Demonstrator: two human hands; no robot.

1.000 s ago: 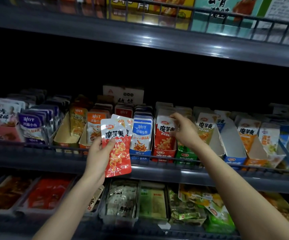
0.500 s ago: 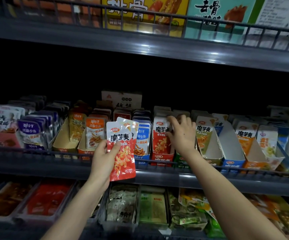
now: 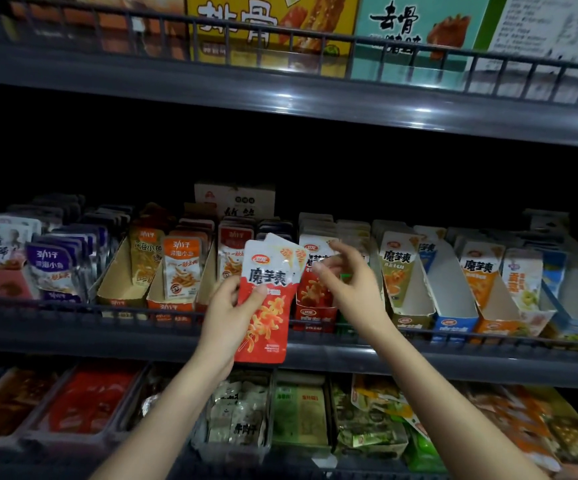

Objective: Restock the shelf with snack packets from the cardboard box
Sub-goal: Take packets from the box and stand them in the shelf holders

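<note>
Head camera looks at a dim store shelf (image 3: 73,342), with both forearms reaching up from the bottom edge. The left hand (image 3: 227,317) grips a small fan of red-and-white snack packets (image 3: 268,306) in front of the shelf's wire rail (image 3: 55,308). Its thumb is clamped across the front packet and its fingers are wrapped behind, out of sight. How many packets are in the fan is hard to say; two white corners peek out behind the front one.

The right hand (image 3: 353,289) is just beside the fan's upper right edge, its fingers loosely curled. The fingertips (image 3: 320,268) are smeared by blur, so I cannot tell whether they touch or pinch the rear packet.

Behind the held fan, a red display carton (image 3: 315,318) of matching packets stands on the shelf, partly covered by both hands. Rows of other packets in cartons fill the shelf to either side, their back ends lost in darkness. Large printed boxes (image 3: 273,26) on the shelf above are cut off by the top edge. Trays (image 3: 90,403) on the shelf below are too dark to read.
</note>
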